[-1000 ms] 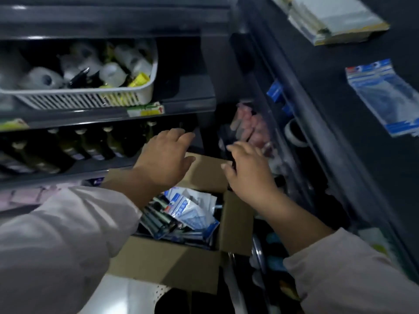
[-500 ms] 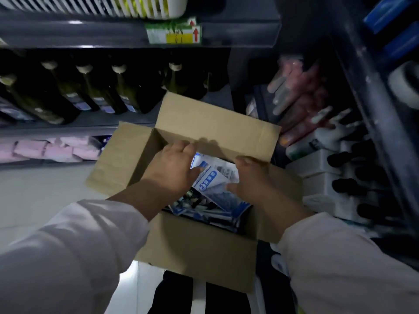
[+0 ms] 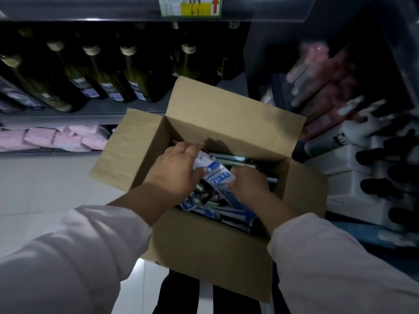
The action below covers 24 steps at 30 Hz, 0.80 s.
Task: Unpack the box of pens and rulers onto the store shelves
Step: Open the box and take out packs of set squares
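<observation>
One cardboard box [image 3: 204, 245]. Two hands inside: left hand [image 3: 174, 171], right hand [image 3: 247, 184]. Five dark bottles [image 3: 102, 75] front the far-left shelf [image 3: 102, 114], more dim behind. One price label [image 3: 190, 6]. Packets [image 3: 217, 177]: too jumbled to count.

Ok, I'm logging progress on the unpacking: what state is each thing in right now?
box, open, flaps up, not emptied.
packet, inside the box, held by both hands.
left hand, grips the packet's top.
right hand, grips the packet's right edge.
bottles, capped, standing on the shelf.
</observation>
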Tool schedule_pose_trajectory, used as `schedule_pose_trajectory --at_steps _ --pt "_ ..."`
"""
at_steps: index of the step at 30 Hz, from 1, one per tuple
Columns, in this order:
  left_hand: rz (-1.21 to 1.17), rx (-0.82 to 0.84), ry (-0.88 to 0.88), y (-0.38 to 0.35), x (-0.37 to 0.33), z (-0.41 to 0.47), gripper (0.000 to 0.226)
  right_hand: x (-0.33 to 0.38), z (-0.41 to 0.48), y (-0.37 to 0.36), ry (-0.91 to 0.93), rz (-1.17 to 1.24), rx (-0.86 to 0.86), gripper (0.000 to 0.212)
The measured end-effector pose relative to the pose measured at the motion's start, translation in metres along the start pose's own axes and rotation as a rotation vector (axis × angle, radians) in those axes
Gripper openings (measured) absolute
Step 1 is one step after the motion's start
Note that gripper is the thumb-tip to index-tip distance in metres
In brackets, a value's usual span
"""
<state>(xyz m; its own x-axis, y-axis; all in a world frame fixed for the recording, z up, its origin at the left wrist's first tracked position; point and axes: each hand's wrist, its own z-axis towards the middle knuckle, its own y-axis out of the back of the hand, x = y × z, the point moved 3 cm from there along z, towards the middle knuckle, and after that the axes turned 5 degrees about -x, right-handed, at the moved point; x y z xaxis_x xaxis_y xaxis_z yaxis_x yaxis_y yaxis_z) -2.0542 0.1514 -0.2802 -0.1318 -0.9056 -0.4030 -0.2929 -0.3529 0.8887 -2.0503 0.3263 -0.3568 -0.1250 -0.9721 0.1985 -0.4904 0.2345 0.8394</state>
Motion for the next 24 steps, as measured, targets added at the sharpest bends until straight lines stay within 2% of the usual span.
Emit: schedule_pose_trajectory --at_steps 6,8,9,12,15,16,17,18,20,24 --pt "-0.091 -0.046 0.041 0.021 -0.007 -0.006 0.054 -0.006 -0.017 0.031 -0.033 0.412 -0.096 0.015" --pt "-0.17 -0.087 0.074 0.035 -0.016 -0.008 0.052 -0.011 -0.028 0.053 -0.058 0.642 -0.152 0.006" --pt "-0.23 -0.112 0.087 0.043 -0.022 -0.008 0.05 -0.012 -0.035 0.067 -0.079 0.769 -0.169 0.007" --pt "-0.51 -0.111 0.216 0.068 -0.044 -0.009 0.055 -0.01 -0.059 0.112 -0.122 1.084 -0.143 0.02" --pt "-0.923 0.072 0.432 0.092 -0.072 -0.013 0.077 -0.004 -0.084 0.156 -0.076 1.275 -0.105 0.025" --pt "-1.063 0.147 0.475 0.102 -0.085 -0.014 0.077 -0.002 -0.093 0.17 -0.051 1.311 -0.089 0.026" --pt "-1.199 0.223 0.497 0.113 -0.097 -0.015 0.066 0.0 -0.102 0.184 -0.025 1.335 -0.071 0.027" --pt "-1.319 0.281 0.497 0.124 -0.111 -0.016 0.045 0.001 -0.11 0.197 0.001 1.352 -0.05 0.027" --pt "-1.461 0.314 0.497 0.144 -0.136 -0.018 0.014 0.003 -0.127 0.224 0.048 1.36 -0.013 0.025" --pt "-1.454 0.163 0.518 0.176 -0.178 -0.019 0.019 -0.002 -0.153 0.269 0.044 1.318 -0.096 0.026"
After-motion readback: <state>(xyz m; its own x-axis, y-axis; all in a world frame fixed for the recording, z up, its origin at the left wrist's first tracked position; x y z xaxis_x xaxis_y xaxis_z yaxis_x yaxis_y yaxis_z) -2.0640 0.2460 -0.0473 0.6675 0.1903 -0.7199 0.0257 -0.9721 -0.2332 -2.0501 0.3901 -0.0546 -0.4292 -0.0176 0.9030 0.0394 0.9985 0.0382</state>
